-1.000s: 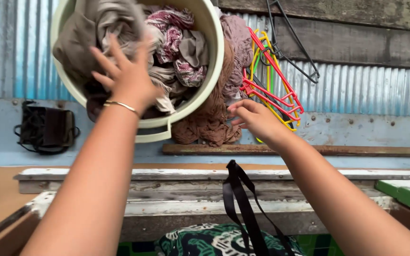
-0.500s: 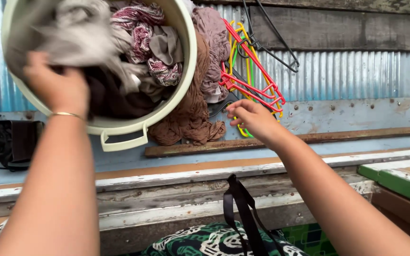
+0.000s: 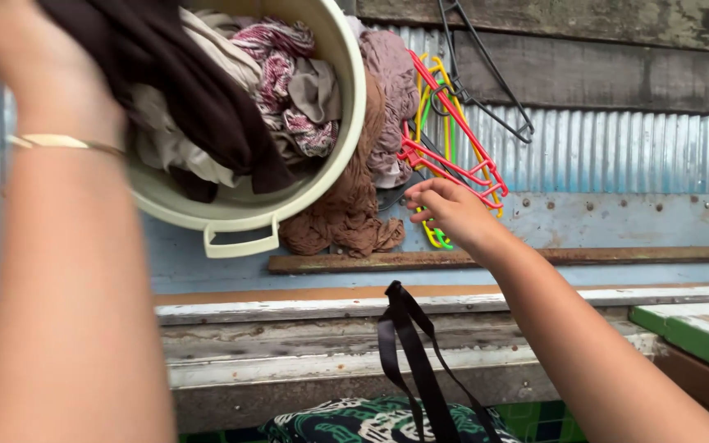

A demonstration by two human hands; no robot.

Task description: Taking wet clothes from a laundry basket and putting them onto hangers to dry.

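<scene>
While left hand (image 3: 22,61) grip is clamped on dark garment (image 3: 198,98) above the cream tub (image 3: 346,123), right hand (image 3: 453,209), grip half-curled w/ fingers apart, is nearer the hangers (image 3: 453,160): touching, just above-left, long axis diagonal.

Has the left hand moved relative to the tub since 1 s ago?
Yes. The left hand has risen from inside the cream tub to its upper-left rim, lifting a dark brown cloth.
</scene>
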